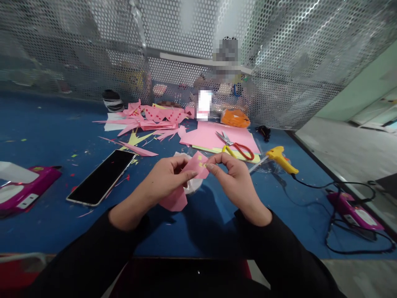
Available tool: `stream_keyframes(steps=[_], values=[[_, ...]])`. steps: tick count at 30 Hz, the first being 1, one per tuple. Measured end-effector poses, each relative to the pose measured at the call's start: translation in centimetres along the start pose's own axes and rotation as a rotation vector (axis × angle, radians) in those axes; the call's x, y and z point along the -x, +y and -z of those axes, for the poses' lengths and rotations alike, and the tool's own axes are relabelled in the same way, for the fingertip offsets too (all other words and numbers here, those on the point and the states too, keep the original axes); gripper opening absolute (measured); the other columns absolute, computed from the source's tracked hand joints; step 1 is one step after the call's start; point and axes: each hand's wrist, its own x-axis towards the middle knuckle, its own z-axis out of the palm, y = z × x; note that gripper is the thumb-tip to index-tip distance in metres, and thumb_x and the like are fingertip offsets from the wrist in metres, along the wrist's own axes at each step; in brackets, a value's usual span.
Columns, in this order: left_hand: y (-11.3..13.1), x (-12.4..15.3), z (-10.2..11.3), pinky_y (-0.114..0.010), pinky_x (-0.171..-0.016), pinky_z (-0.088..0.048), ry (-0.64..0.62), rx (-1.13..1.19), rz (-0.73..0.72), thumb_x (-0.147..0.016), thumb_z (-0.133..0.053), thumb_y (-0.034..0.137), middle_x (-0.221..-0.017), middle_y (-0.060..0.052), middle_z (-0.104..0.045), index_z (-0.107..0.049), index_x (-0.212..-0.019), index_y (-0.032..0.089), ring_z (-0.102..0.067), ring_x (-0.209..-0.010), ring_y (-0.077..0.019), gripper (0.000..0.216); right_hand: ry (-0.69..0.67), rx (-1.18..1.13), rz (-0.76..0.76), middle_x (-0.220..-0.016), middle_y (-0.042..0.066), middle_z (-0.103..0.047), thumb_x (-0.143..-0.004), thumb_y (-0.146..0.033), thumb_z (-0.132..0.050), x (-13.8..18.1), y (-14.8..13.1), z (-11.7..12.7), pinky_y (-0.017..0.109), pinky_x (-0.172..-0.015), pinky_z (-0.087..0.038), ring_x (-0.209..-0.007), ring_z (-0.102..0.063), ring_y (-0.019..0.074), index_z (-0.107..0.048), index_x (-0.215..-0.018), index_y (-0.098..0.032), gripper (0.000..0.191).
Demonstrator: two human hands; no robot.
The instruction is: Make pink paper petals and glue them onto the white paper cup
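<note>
My left hand is closed around a folded pink paper piece, held just above the blue table. More of the pink paper hangs below that hand. My right hand pinches the right edge of the same piece, where small yellow bits are stuck on. A crumpled white scrap shows behind the paper between my hands. Both sleeves are black.
A phone lies left of my hands. Red-handled scissors rest on pink sheets. A yellow glue gun with a black cord sits to the right. Pink paper scraps pile up behind. Magenta boxes lie at far left and right. A perforated metal screen backs the table.
</note>
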Motion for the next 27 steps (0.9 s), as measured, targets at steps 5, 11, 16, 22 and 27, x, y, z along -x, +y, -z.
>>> stream_keyframes(steps=[5, 11, 16, 22, 27], values=[[0.6, 0.3, -0.1, -0.025, -0.055, -0.046, 0.016, 0.029, 0.073, -0.073, -0.072, 0.037, -0.057, 0.002, -0.06, -0.066, -0.068, 0.017, -0.055, -0.053, -0.0119, 0.021, -0.018, -0.008, 0.079, -0.086, 0.003, -0.071, -0.086, -0.024, -0.063, 0.1, 0.2, -0.2, 0.034, -0.082, -0.048, -0.085, -0.064, 0.0184, -0.064, -0.079, -0.022, 0.007], [0.8, 0.3, 0.0, -0.023, -0.051, -0.041, 0.045, 0.058, 0.051, -0.07, -0.071, 0.036, -0.053, 0.003, -0.057, -0.071, -0.069, 0.014, -0.051, -0.049, -0.0095, 0.022, -0.032, 0.04, 0.194, -0.095, 0.005, -0.068, -0.087, -0.02, -0.065, 0.2, 0.3, -0.5, 0.038, -0.09, -0.048, -0.098, -0.064, 0.0213, -0.065, -0.077, -0.023, 0.01], [1.1, 0.3, -0.1, -0.022, -0.05, -0.039, 0.061, 0.072, 0.064, -0.07, -0.069, 0.033, -0.051, 0.004, -0.056, -0.071, -0.066, 0.014, -0.049, -0.047, -0.0088, 0.019, -0.006, 0.062, 0.202, -0.094, 0.005, -0.065, -0.086, -0.02, -0.066, 0.4, 0.4, -0.9, 0.039, -0.091, -0.048, -0.101, -0.064, 0.0221, -0.065, -0.078, -0.022, 0.009], [1.0, 0.4, -0.2, -0.021, -0.05, -0.039, 0.05, 0.069, 0.031, -0.072, -0.068, 0.031, -0.051, 0.004, -0.057, -0.07, -0.064, 0.016, -0.05, -0.048, -0.0087, 0.017, 0.027, 0.082, 0.208, -0.093, 0.004, -0.065, -0.085, -0.02, -0.067, 0.5, 0.5, -1.1, 0.039, -0.09, -0.048, -0.099, -0.063, 0.0219, -0.064, -0.076, -0.022, 0.01], [1.0, 0.4, -0.2, -0.021, -0.049, -0.038, 0.049, 0.042, 0.034, -0.073, -0.069, 0.033, -0.051, 0.003, -0.056, -0.07, -0.065, 0.016, -0.048, -0.048, -0.0091, 0.019, 0.032, 0.085, 0.209, -0.091, 0.004, -0.065, -0.084, -0.02, -0.069, 0.5, 0.6, -1.2, 0.038, -0.089, -0.048, -0.098, -0.063, 0.0214, -0.064, -0.075, -0.022, 0.011]])
